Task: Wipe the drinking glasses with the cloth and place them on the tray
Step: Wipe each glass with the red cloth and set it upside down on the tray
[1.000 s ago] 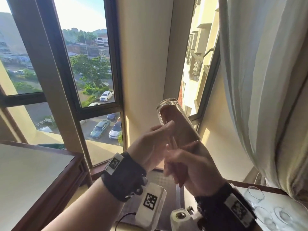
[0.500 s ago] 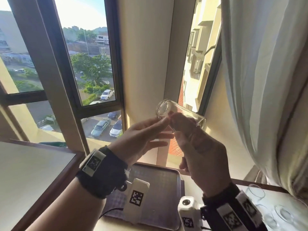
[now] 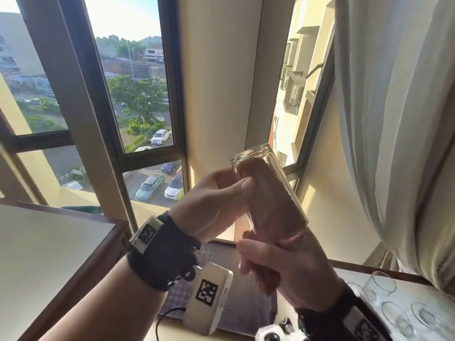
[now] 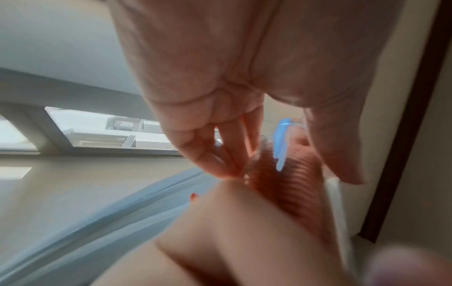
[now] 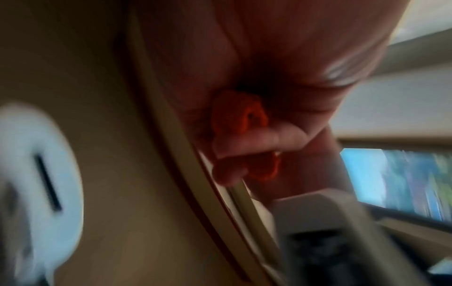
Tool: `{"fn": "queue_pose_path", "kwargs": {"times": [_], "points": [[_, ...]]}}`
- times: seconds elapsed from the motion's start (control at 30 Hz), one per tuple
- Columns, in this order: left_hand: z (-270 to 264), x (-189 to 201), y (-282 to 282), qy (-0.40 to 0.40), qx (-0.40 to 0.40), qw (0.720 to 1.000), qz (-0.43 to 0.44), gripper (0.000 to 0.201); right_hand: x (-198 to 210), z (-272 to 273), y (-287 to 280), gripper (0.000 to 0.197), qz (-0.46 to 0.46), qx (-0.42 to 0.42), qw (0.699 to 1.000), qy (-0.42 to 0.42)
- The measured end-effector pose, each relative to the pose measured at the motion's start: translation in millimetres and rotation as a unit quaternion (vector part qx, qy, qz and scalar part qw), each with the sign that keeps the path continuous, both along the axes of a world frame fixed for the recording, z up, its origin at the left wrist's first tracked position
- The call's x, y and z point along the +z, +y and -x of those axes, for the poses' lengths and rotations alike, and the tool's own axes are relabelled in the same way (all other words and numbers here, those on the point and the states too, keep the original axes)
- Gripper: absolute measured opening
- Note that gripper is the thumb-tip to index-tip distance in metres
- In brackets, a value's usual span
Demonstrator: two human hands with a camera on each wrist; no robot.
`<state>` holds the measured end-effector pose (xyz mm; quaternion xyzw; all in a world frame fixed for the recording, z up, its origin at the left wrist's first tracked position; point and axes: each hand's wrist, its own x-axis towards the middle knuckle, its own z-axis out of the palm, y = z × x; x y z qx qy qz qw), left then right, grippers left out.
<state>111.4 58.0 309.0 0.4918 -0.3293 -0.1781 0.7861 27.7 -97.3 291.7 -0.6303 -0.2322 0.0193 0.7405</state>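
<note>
L hand (image 3: pixel 216 205) fingers+thumb curled round glass (image 3: pixel 268 185) near base, base up, tilted | R hand (image 3: pixel 278 267) pinching orange cloth (image 4: pixel 281 185) stuffed inside glass, at rim below | held mid-air over tray (image 3: pixel 246 313) | other glasses (image 3: pixel 394 308) on table, R side

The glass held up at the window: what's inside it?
An orange-brown cloth fills the glass almost to its base. The right hand holds the open end, the left hand grips the side. Whether fingers reach inside is hidden.
</note>
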Motion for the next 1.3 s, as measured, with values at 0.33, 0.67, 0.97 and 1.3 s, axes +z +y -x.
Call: {"fn": "queue_pose_path", "kwargs": {"times": [0.33, 0.67, 0.97, 1.3], "points": [[-4.4, 4.3, -4.2, 0.008, 0.225, 0.958, -0.175, 0.041, -28.6, -33.9, -5.1, 0.043, 0.448, -0.297, 0.791, -0.291], [-5.5, 4.8, -1.8, -0.004, 0.114, 0.993, -0.015, 0.061, 3.6, -10.3, 2.5, 0.039, 0.016, -0.038, 0.999, -0.002], [-4.2, 4.8, -12.0, 0.032, 0.198, 0.970, -0.137, 0.036, -16.5, -32.0, -6.1, 0.041, 0.364, -0.307, 0.839, -0.264], [-8.5, 9.8, -13.2, 0.036, 0.186, 0.977, -0.101, 0.034, -8.5, -34.0, -10.8, 0.004, 0.296, -0.261, 0.900, -0.187]]}}
